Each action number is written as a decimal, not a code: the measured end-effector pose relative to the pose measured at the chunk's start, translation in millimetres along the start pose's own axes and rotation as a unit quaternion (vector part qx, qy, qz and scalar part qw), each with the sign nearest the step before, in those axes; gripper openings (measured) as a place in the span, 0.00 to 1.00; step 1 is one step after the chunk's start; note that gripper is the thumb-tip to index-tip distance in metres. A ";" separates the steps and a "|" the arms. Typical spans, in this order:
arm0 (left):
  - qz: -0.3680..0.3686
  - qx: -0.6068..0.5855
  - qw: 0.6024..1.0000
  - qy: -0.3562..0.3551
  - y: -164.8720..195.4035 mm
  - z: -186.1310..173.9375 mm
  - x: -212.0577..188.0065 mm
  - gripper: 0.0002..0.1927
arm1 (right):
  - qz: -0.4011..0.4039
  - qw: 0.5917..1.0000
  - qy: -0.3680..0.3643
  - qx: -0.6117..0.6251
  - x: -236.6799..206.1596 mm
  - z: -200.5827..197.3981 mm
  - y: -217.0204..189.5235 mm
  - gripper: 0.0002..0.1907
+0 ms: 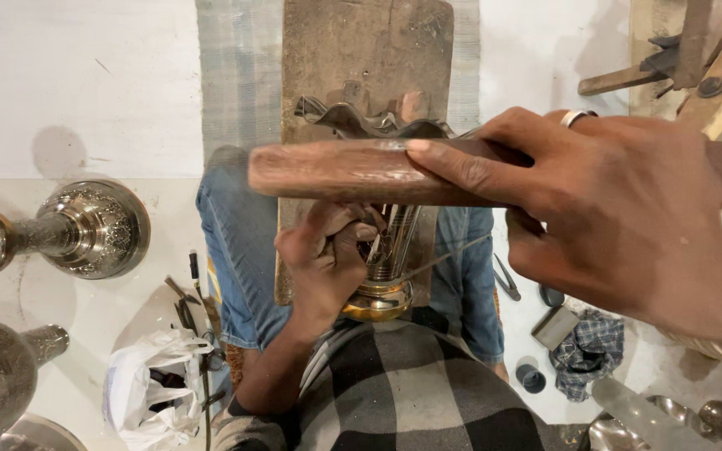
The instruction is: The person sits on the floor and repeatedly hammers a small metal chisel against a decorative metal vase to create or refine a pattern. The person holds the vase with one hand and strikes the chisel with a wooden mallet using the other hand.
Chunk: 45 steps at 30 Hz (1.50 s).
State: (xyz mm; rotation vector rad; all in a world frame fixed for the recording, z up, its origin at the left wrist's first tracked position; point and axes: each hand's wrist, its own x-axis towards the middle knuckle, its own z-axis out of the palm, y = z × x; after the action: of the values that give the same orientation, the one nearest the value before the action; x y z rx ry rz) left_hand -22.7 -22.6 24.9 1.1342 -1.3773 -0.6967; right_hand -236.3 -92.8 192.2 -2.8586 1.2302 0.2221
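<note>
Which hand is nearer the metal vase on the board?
Left. The left hand rests against the metal vase, holding a thin tool to it. The right hand is raised above it, its grip closed round a wooden handle.

Right hand (628, 217) grips wooden handle (353, 171) (left hand (327, 259) steadies metal vase (386, 250)).

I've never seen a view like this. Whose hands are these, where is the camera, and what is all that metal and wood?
There is no machine here: a person wears a camera on the head, looking down at their own lap. The right hand, close to the lens, grips a wooden handle. The left hand holds a thin pointed tool against a metal vase with a wavy rim, propped on a wooden board across the knees. On the pale floor lie finished silver vases, a white plastic bag and a checked cloth.
</note>
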 end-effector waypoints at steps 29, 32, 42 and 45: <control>0.066 0.020 0.972 -0.224 -5.7 -23.9 30.0 0.35 | 0.203 0.844 0.266 0.419 -86.2 128.9 -24.2 0.38; 0.056 0.031 0.965 -0.255 -13.6 -26.1 31.2 0.36 | 0.185 0.833 0.263 0.450 -81.0 133.2 -23.3 0.36; 0.098 -0.006 0.961 -0.259 -16.5 -28.0 35.6 0.31 | 0.044 0.944 0.214 0.247 -27.9 63.6 -2.9 0.32; 0.059 -0.012 0.967 -0.248 -13.5 -30.1 28.4 0.35 | 0.003 0.912 0.237 0.334 -12.3 65.2 5.1 0.32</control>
State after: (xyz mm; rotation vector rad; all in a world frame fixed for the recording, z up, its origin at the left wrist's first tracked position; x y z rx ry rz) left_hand 13.1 -47.1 28.5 0.8774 -1.8348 -0.9488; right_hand -256.3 -82.4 129.6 -2.3419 1.0729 -0.7842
